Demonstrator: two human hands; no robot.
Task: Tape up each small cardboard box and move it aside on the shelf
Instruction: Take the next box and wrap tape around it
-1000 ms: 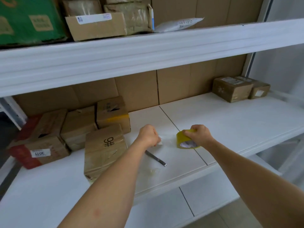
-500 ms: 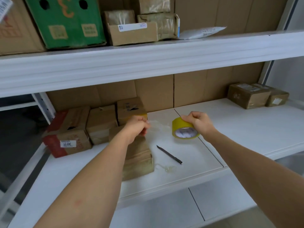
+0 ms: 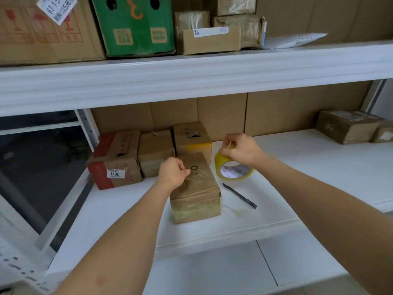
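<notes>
Two bare forearms reach in over a white shelf board (image 3: 308,167). The left hand (image 3: 173,174) is curled into a loose fist, thumb and fingertips pinched together over the top of a small brown cardboard box (image 3: 196,188) already wrapped in clear tape. What it pinches is hard to make out; a faint clear film seems to stretch from it toward the other hand. The right hand (image 3: 241,149), just to the right and slightly farther back, grips the top edge of a roll of yellow packing tape (image 3: 232,169), fingers curled over the rim. The roll is tilted, and whether its lower edge touches the shelf cannot be told.

Below the right hand, near the box's right side, a slim dark utility knife (image 3: 240,195) lies flat on the shelf. Beyond the left hand, three more small cardboard boxes (image 3: 156,153) sit together against the back wall, the leftmost with red sides and a white label. Far to the right of the right hand, two taped brown parcels (image 3: 348,126) rest on the same shelf.
</notes>
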